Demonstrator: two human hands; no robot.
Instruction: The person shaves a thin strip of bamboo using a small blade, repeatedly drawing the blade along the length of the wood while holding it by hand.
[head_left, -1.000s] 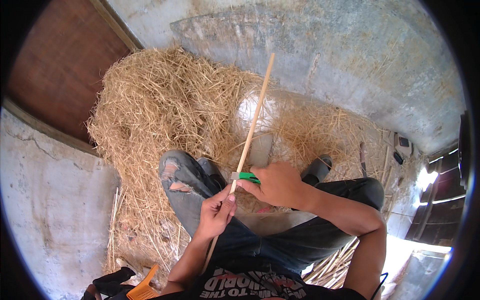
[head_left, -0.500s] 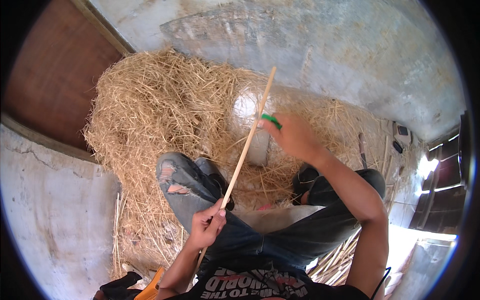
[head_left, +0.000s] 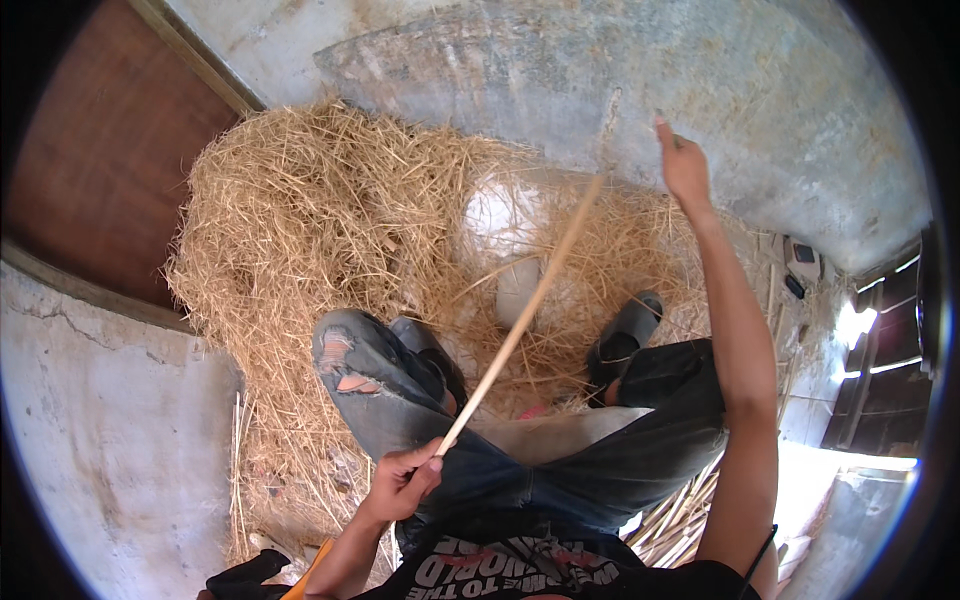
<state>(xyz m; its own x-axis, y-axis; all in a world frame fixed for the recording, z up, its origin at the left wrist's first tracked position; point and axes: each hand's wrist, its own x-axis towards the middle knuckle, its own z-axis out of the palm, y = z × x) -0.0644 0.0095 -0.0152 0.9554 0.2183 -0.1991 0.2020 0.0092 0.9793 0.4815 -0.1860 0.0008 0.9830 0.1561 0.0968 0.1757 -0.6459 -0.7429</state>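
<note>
A long, thin wooden stick (head_left: 510, 345) slants from my lap up and to the right, its far end blurred by motion. Near the stick's lower end, my left hand (head_left: 405, 480) grips it between thumb and fingers. My right hand (head_left: 685, 170) is raised beyond the far end of the stick, apart from it, in front of the grey wall. Its fingers are curled; the small green tool seen in it earlier is now mostly hidden, with only a dark tip showing by the thumb.
Loose wood shavings (head_left: 310, 210) form a big heap at the left and cover much of the floor. More sticks (head_left: 680, 520) lie beside my right thigh. A brown panel (head_left: 110, 160) and grey walls (head_left: 480, 75) close in the space. Small dark objects (head_left: 800, 265) lie far right.
My right hand has moved off the stick, up and to the right along its line. The stick's far end has swung right and down; my left hand has kept its grip, shifting slightly.
</note>
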